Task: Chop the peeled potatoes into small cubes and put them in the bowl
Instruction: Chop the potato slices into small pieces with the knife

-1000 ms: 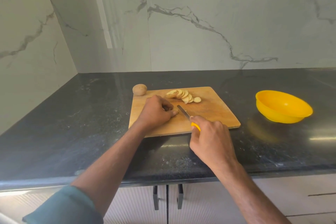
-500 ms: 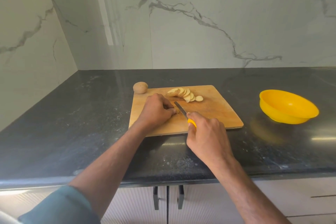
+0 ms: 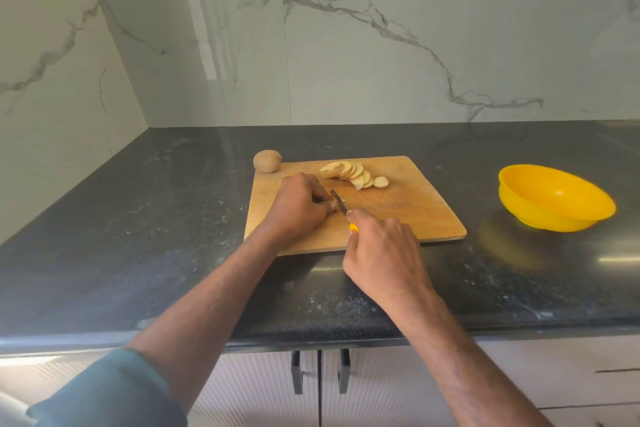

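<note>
Cutting continues: the knife (image 3: 339, 203) has crept closer to the left hand (image 3: 299, 206), whose fingers curl over a mostly hidden potato piece; right hand (image 3: 382, 253) stays wrapped round the handle, bowl (image 3: 554, 199) unfilled.

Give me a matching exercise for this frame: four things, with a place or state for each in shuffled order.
1. bowl
2. whole potato
3. potato slices
4. knife

A. fanned out at the cutting board's far edge
B. gripped in the right hand
C. empty, right of the board
D. at the board's far left corner

Pairs: 1-C, 2-D, 3-A, 4-B
</note>
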Motion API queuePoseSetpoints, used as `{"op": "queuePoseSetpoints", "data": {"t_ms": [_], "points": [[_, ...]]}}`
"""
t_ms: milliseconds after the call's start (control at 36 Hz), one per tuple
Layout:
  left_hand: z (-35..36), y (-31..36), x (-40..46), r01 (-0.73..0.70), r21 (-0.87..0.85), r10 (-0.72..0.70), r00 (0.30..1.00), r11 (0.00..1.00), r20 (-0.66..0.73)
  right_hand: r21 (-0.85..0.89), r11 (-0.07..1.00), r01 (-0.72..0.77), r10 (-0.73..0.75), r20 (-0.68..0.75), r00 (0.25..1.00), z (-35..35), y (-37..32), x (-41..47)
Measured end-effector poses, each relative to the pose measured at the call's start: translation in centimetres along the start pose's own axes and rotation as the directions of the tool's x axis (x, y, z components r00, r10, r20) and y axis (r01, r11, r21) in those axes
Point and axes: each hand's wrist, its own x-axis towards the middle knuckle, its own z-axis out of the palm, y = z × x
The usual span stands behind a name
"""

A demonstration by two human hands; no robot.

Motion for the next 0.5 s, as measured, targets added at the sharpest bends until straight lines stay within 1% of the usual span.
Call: {"op": "queuePoseSetpoints", "data": {"t_ms": [83,167,306,361,500], "points": [[0.0,0.0,0.0,0.005,-0.002,-0.005,1.0,1.0,-0.002,0.012,1.0,-0.013,0.012,0.03,0.999,0.2,-0.2,0.1],[0.0,0.2,-0.1,0.016,0.004,-0.016,1.0,1.0,-0.012,0.018,1.0,-0.023,0.023,0.029,0.999,0.1,-0.2,0.0],[0.0,0.4,-0.2,0.052,0.005,-0.052,0.998,0.999,-0.019,0.006,1.0,0.007,-0.007,0.024,1.0,-0.7,-0.1,-0.9],[0.0,0.5,-0.3,0.06,0.004,-0.06,0.998,0.998,-0.023,0.03,1.0,0.008,-0.009,0.024,1.0,-1.4,0.2,-1.5],[-0.2,0.6,-0.4,0.077,-0.002,-0.077,0.997,0.997,-0.025,0.085,0.995,-0.045,0.05,-0.061,0.997,-2.1,1.5,-2.3]]}}
